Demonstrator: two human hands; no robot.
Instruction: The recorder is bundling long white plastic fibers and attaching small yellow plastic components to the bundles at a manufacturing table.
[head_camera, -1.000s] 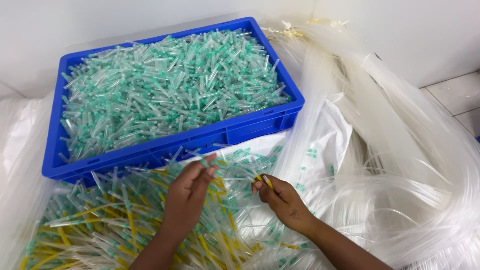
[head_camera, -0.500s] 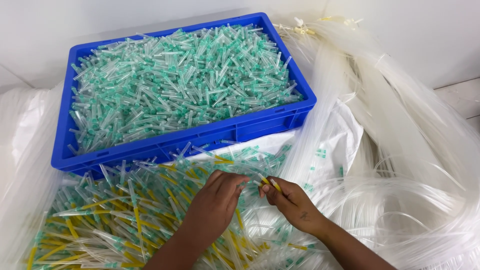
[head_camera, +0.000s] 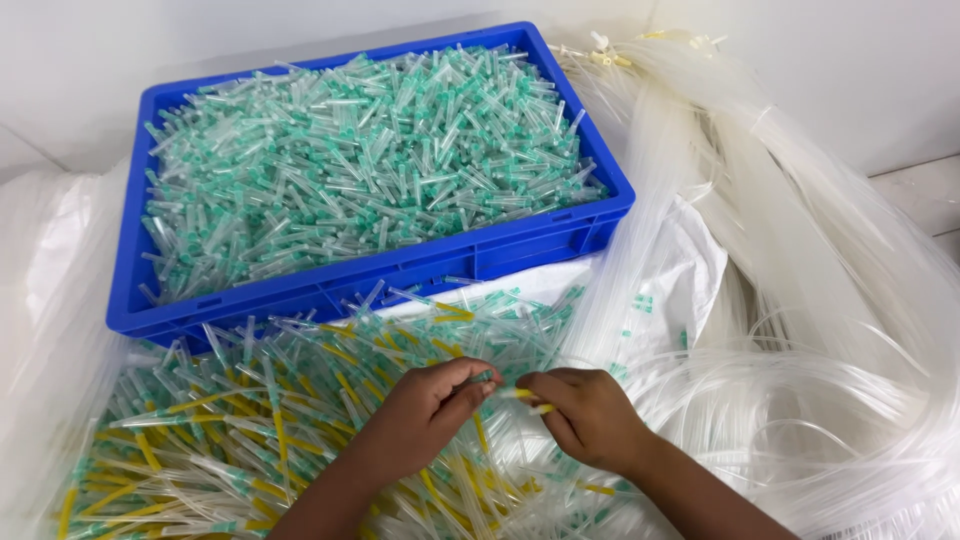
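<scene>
White plastic sheeting (head_camera: 60, 260): covers the far left, under the other goods.

Blue crate (head_camera: 400, 275): rectangular, upper left to centre, filled with capped needles with green hubs (head_camera: 360, 170) lying in all directions.

Loose pile of capped pieces (head_camera: 230, 430): in front of the crate, on the sheeting; clear sleeves with green and yellow parts, lying criss-cross.

Left hand (head_camera: 420, 420): over the pile, fingers curled narrow, thumb and forefinger pinched on the left end of a small capped piece (head_camera: 508, 388).

Small capped piece: held between the two hands, just above the pile and in front of the crate's near wall. Long axis runs roughly left to right, about level; green part toward the left hand, yellow part toward the right hand. Which end is the tip cannot be told.

Right hand (head_camera: 590, 420): touching the piece's right end, fingers closed narrowly on it; fingertips of the two hands nearly meet.

Clear tubing (head_camera: 800, 300): long bundled strands, right side, running from the top edge down and curling at lower right.
</scene>
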